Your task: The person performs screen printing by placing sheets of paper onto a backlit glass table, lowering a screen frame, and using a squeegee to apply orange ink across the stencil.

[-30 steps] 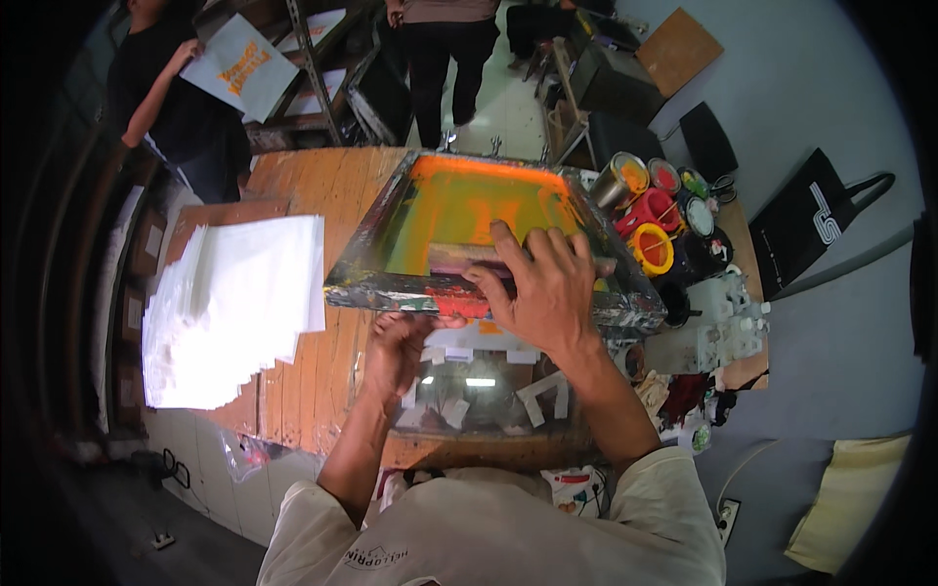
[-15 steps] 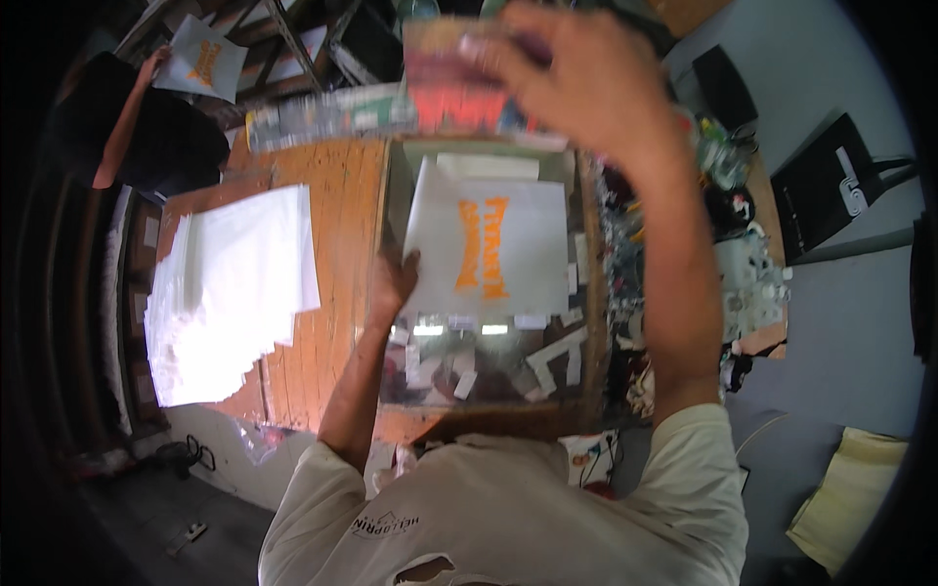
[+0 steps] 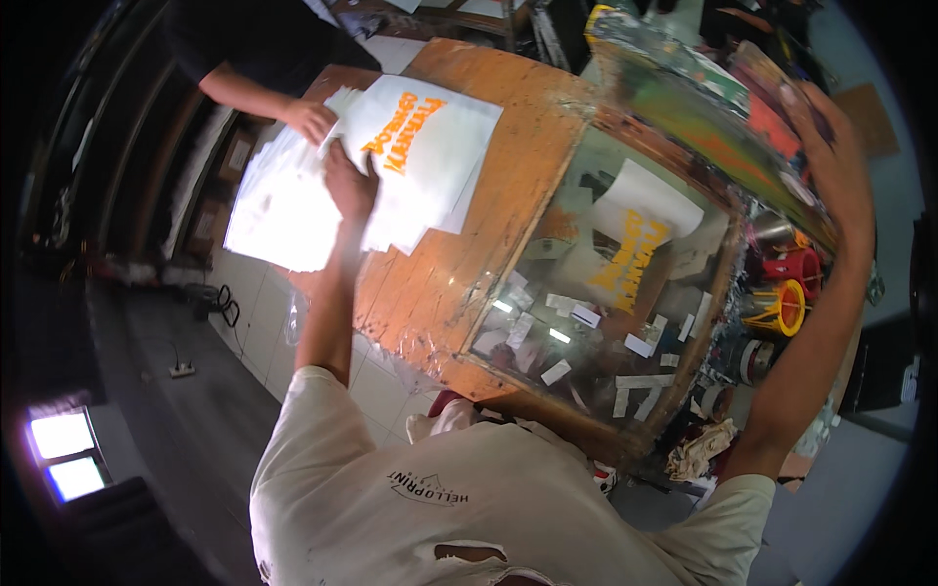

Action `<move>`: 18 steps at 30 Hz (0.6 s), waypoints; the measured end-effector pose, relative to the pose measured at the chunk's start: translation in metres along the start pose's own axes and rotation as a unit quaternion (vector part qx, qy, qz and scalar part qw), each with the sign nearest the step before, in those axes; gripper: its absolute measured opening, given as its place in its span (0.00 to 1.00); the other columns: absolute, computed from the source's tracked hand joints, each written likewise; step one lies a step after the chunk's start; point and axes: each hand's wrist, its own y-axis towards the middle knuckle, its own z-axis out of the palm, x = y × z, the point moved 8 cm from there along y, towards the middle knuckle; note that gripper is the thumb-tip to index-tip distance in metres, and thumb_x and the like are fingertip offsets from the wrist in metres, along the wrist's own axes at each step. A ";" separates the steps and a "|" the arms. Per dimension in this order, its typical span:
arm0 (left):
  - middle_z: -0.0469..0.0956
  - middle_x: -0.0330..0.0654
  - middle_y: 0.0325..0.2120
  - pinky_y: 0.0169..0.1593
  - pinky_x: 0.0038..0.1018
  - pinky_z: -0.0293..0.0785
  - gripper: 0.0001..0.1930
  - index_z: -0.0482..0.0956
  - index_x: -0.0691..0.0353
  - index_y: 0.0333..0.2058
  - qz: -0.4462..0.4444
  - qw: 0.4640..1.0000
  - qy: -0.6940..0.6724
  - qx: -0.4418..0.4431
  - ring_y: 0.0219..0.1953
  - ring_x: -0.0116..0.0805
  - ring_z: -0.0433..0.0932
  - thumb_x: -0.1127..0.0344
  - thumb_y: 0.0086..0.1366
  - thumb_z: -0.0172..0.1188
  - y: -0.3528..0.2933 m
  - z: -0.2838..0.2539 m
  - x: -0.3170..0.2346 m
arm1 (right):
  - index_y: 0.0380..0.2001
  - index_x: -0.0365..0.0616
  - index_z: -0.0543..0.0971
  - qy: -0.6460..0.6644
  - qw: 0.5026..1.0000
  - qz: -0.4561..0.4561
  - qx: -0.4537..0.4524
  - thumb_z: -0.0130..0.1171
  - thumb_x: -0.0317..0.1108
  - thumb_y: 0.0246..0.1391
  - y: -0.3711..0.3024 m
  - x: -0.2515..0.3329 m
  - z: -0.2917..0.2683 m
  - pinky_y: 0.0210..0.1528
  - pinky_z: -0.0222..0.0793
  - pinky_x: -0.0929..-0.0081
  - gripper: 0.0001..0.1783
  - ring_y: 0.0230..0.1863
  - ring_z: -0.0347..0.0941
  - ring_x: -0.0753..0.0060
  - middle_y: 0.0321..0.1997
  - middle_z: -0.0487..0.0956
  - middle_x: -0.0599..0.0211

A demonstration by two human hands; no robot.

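The top sheet, apparently printed, is showing orange lettering and lying on the paper stack at eleven o'clock on the tabletop; how many are awaiting print, I cannot tell. Arm outstretched, the left hand is resting there beside a co-worker's hand, grip unclear; the right hand, toward one o'clock, is clasping a squeegee by the tilted screen.

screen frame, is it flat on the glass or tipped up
Tipped up: the screen frame stands at a slant, leaving the glass panel in view, with the right hand at the frame's raised edge.
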 end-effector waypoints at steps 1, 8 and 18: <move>0.74 0.64 0.56 0.61 0.47 0.70 0.34 0.66 0.73 0.62 0.004 0.999 -0.035 0.031 0.57 0.63 0.73 0.62 0.63 0.67 -0.028 0.003 -0.016 | 0.47 0.41 0.82 -0.005 1.000 -0.001 -0.006 0.56 0.60 0.66 0.000 -0.001 0.001 0.29 0.63 0.75 0.30 0.23 0.66 0.79 0.26 0.75 0.74; 0.41 0.53 0.77 0.77 0.59 0.29 0.36 0.44 0.68 0.74 0.036 0.912 0.089 0.399 0.79 0.49 0.35 0.48 0.78 0.29 -0.221 0.044 -0.114 | 0.48 0.42 0.83 -0.022 1.000 0.021 0.001 0.57 0.60 0.66 -0.003 -0.003 0.003 0.31 0.64 0.77 0.30 0.27 0.67 0.80 0.29 0.76 0.71; 0.77 0.43 0.46 0.59 0.48 0.63 0.22 0.82 0.56 0.54 0.084 0.954 -0.129 0.259 0.51 0.44 0.72 0.57 0.62 0.69 -0.246 -0.002 -0.191 | 0.50 0.40 0.83 0.026 0.999 -0.004 0.017 0.60 0.62 0.61 -0.016 0.002 0.009 0.35 0.70 0.75 0.34 0.25 0.73 0.76 0.32 0.82 0.67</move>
